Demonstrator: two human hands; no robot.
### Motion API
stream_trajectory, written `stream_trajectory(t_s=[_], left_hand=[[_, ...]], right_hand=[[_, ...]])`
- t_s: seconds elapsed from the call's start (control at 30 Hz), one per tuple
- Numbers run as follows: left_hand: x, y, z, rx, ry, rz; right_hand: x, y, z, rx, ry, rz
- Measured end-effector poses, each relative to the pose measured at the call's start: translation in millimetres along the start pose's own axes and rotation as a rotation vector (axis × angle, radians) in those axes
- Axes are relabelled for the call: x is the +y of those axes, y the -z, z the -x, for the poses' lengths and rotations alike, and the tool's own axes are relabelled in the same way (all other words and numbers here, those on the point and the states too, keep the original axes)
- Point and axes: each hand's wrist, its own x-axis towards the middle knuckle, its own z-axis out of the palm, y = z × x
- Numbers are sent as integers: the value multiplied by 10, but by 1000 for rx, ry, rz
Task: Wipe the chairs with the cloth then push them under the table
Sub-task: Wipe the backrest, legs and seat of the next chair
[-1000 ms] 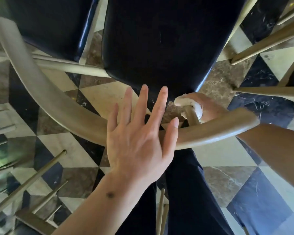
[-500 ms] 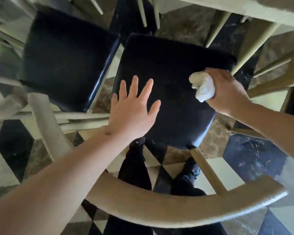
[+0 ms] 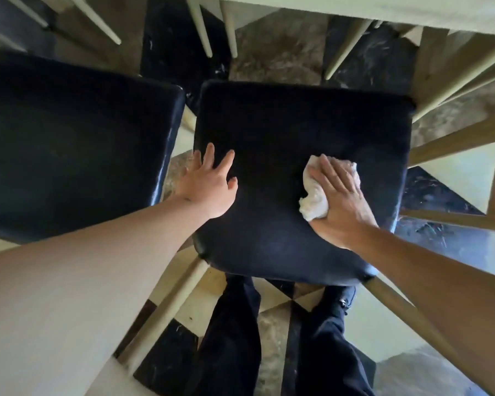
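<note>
A chair with a black padded seat [image 3: 283,124] and pale wooden legs stands right in front of me, its far edge near the table [image 3: 355,7]. My right hand [image 3: 343,204] presses a crumpled white cloth [image 3: 313,205] flat onto the right half of the seat, fingers stretched over it. My left hand [image 3: 209,184] rests on the seat's left edge with fingers spread and straight. A second black-seated chair [image 3: 77,144] stands close beside it on the left.
Pale wooden legs and rungs of another chair [image 3: 455,138] crowd the right side. Table and chair legs [image 3: 200,30] hang into view at the top. My dark-trousered legs [image 3: 232,338] stand behind the seat on a checkered marble floor [image 3: 383,324].
My right hand left the chair's back spindle, carried the cloth over the seat and now presses it flat there. My left hand dropped onto the seat's left edge. The view tilted forward over the seat.
</note>
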Motion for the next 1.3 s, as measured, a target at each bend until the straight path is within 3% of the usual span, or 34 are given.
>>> stream_trajectory(t_s=[0.17,0.37,0.47,0.57,0.73,0.83,0.9,1.0,1.13,1.3], left_hand=[[117,-36,-236,131,-96,41],[114,-87,-476,295,-192,38],[19,-134,-514,314,-230,45],[-21,-149,-525,332,-245,60],[-19,-142,-585,358,-247,73],[-21,-131,-636,375,-239,77],[-20,-109,-670,403,-214,108],[1,-68,-695,412,-184,183],[-39,-25,-678,414,-203,223],[-15,7,-678,361,-194,172]], right_hand=[[-357,-368,171,83,28,106],[-382,-676,87,10,450,290],[-149,-556,-81,82,477,281],[199,-269,-210,289,328,202],[670,188,-433,378,-169,148],[462,211,-710,424,-447,80],[116,86,-863,455,-513,107],[-477,-159,-930,424,-347,156],[-963,-682,-546,156,114,134],[-350,-694,139,-149,613,402]])
